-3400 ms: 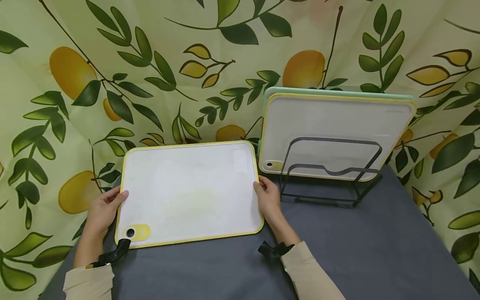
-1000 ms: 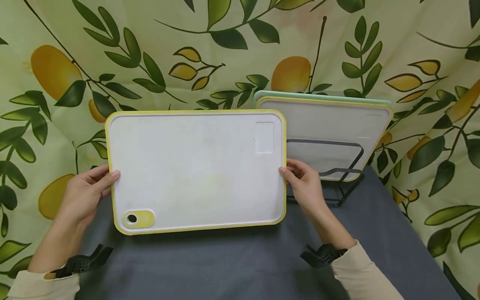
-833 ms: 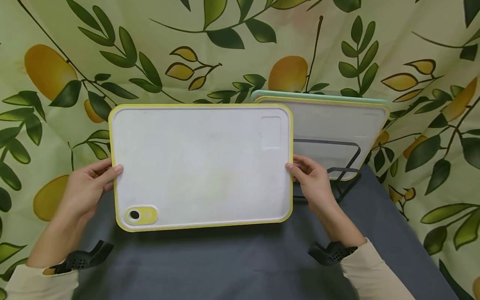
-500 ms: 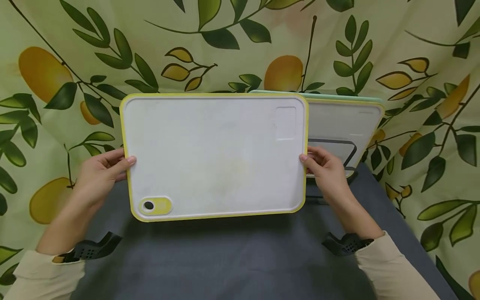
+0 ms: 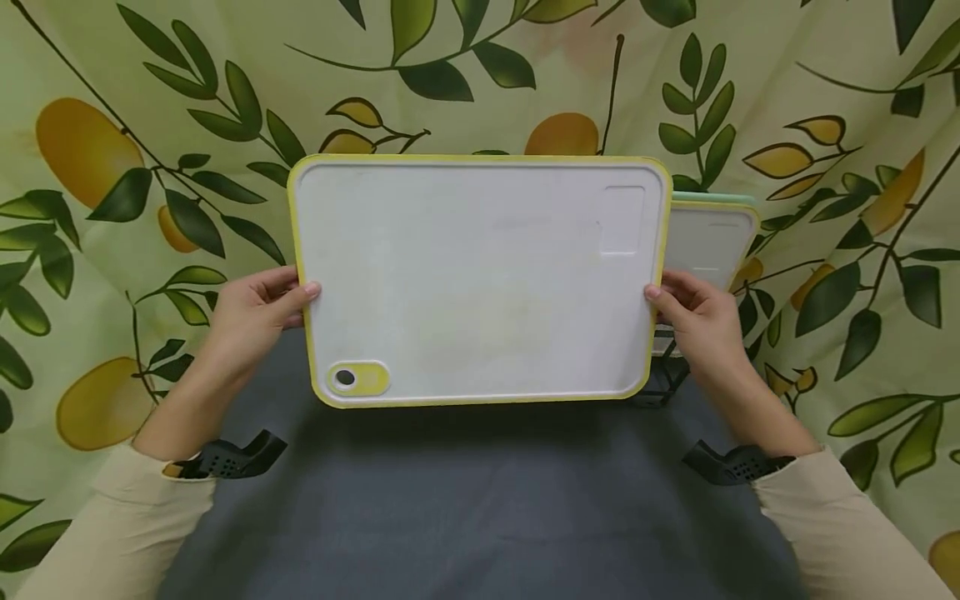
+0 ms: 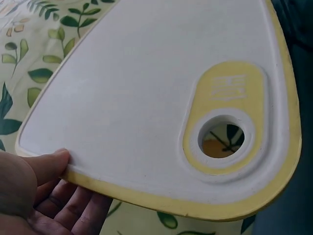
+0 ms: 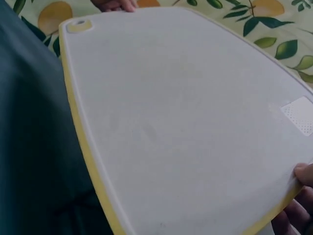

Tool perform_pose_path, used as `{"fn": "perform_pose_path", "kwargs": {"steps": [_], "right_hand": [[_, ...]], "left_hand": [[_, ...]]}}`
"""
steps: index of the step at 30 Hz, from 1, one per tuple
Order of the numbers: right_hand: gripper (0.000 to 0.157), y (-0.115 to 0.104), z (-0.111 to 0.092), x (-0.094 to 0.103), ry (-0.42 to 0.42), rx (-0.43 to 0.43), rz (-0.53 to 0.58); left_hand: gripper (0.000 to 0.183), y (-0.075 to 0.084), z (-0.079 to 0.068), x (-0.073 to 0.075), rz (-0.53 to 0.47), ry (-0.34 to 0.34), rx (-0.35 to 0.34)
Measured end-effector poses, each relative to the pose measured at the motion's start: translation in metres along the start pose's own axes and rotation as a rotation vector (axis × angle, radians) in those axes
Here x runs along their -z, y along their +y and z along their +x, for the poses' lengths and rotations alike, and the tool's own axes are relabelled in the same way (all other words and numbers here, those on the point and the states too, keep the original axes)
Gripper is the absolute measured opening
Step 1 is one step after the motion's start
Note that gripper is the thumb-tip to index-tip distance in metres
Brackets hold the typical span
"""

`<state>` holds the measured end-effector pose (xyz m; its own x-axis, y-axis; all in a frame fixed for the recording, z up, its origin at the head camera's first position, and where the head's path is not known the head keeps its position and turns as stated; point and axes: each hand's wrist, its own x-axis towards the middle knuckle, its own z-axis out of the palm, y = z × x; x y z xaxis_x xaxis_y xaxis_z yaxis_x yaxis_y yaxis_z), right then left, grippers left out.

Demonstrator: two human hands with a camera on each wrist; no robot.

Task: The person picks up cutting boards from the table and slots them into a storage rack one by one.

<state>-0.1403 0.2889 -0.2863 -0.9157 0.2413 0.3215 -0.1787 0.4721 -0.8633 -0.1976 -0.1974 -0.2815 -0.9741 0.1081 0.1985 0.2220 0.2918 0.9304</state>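
Observation:
A white cutting board point(image 5: 480, 275) with a yellow rim is held up above the table, its broad face toward the head camera. My left hand point(image 5: 258, 321) pinches its left edge, thumb on the face and fingers behind. At the opposite edge my right hand point(image 5: 701, 325) grips in the same way. The board's lower left corner has a yellow patch with a round hole, plain in the left wrist view beside the thumb point(image 6: 49, 164). A small dotted rectangle lies near the right edge in the right wrist view.
Behind the held board, at the right, a second white board point(image 5: 708, 242) leans before a mint-green one point(image 5: 712, 198). They stand in a dark wire rack point(image 5: 660, 383), mostly hidden. A grey cloth covers the table point(image 5: 480, 500); a leaf-and-fruit patterned curtain point(image 5: 450, 108) hangs behind it.
Both hands have lifted the board off the table and moved it up and right. It now hides most of the rack. The grip on both edges is kept.

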Motion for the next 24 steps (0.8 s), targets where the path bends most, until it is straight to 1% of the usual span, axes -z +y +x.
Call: {"fn": "perform_pose_path", "kwargs": {"steps": [1, 4, 6, 9, 13, 16, 19, 21, 22, 24], "right_hand": [[0.049, 0.001, 0.002, 0.004, 0.013, 0.012, 0.022], [0.05, 0.001, 0.007, 0.016, 0.052, 0.022, 0.035], [0.051, 0.002, 0.011, 0.024, 0.073, 0.019, 0.05], [0.049, 0.003, 0.016, 0.034, 0.08, 0.018, 0.135], [0.045, 0.005, 0.024, 0.043, 0.091, 0.037, 0.319], [0.046, 0.007, 0.027, 0.047, 0.117, 0.036, 0.334], [0.051, 0.01, 0.026, 0.054, 0.137, -0.004, 0.322], [0.054, 0.012, 0.024, 0.06, 0.152, -0.025, 0.291], [0.055, 0.013, 0.024, 0.064, 0.155, -0.031, 0.295], [0.054, 0.014, 0.023, 0.072, 0.169, -0.022, 0.283]], "left_hand": [[0.05, 0.003, 0.003, -0.004, 0.002, 0.002, -0.005], [0.047, 0.011, 0.01, -0.016, 0.011, 0.007, -0.027], [0.046, 0.016, 0.015, -0.023, -0.004, 0.004, -0.036], [0.045, 0.023, 0.022, -0.03, -0.038, -0.004, -0.051], [0.041, 0.033, 0.028, -0.038, -0.058, 0.0, -0.085], [0.039, 0.038, 0.032, -0.044, -0.041, 0.001, -0.117], [0.039, 0.041, 0.035, -0.052, -0.037, -0.017, -0.14], [0.039, 0.043, 0.037, -0.059, -0.034, -0.027, -0.156], [0.038, 0.045, 0.038, -0.063, -0.037, -0.031, -0.166], [0.036, 0.048, 0.041, -0.071, -0.038, -0.027, -0.188]]}}
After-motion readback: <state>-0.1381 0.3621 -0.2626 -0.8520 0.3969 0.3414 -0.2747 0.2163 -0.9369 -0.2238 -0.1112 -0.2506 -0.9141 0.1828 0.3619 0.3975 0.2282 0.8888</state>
